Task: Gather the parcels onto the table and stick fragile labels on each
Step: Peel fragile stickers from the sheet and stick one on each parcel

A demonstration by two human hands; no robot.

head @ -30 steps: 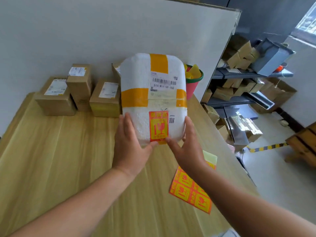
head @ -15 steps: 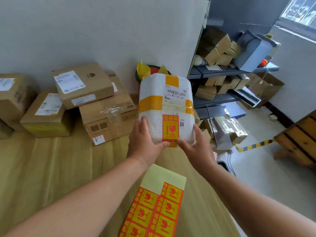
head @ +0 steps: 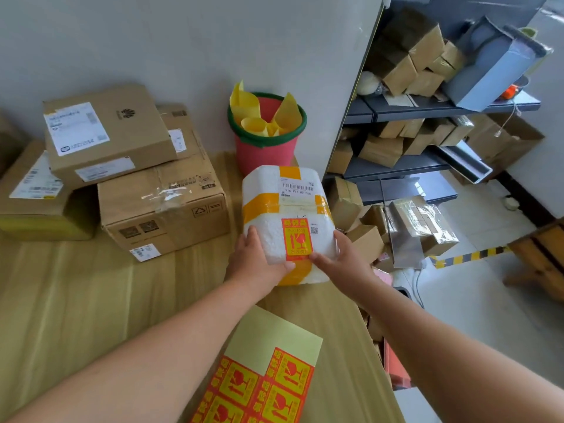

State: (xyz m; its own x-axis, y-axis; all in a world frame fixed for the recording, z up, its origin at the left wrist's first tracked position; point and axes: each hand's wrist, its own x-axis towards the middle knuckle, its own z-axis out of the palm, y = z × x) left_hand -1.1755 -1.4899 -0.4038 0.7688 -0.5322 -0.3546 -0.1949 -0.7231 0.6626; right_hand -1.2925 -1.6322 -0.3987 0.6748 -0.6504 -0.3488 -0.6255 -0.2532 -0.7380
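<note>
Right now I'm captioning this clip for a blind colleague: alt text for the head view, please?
Left hand and right hand hold a white foam parcel bearing a red fragile label at the table's right edge. A red bucket stands behind it, cardboard boxes stacked to its left; a sheet of fragile labels lies nearer the camera.

Red bin (head: 266, 155) w/ yellow paper (head: 288, 115), by shelf (head: 406, 111).
</note>
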